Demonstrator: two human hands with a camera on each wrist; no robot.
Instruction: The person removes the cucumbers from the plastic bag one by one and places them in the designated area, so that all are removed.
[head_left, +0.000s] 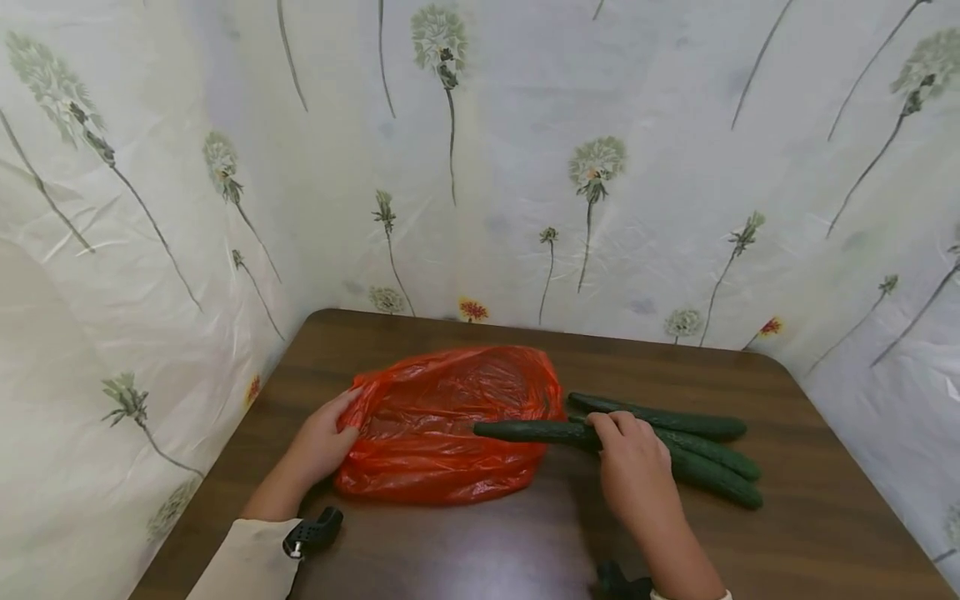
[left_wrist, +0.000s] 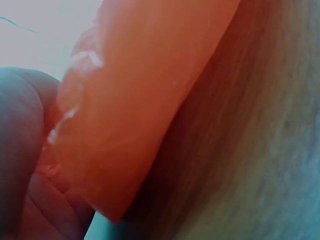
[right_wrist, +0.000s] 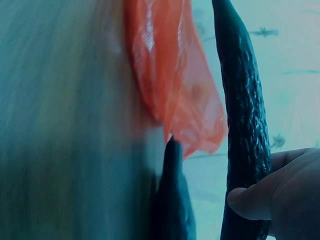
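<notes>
A red plastic bag (head_left: pixel 450 475) lies on the table with its mouth spread. My left hand (head_left: pixel 324 439) pinches the bag's left edge; in the left wrist view the thumb (left_wrist: pixel 20 130) stands in front of the red plastic (left_wrist: pixel 130 100). My right hand (head_left: pixel 636 467) grips a long dark green cucumber (head_left: pixel 525 431) between thumb and fingers. The cucumber's narrow end points left, over the bag's right part. More cucumbers (head_left: pixel 697 423) lie beside and behind the right hand. In the right wrist view, the gripped cucumber (right_wrist: pixel 245 110) is raised apart from another one (right_wrist: pixel 172 200).
The dark wooden table (head_left: pixel 420 550) has rounded far corners. Behind it and at both sides hangs a pale sheet (head_left: pixel 510 167) printed with dandelions. A black device (head_left: pixel 313 533) is strapped at the left wrist, close above the tabletop.
</notes>
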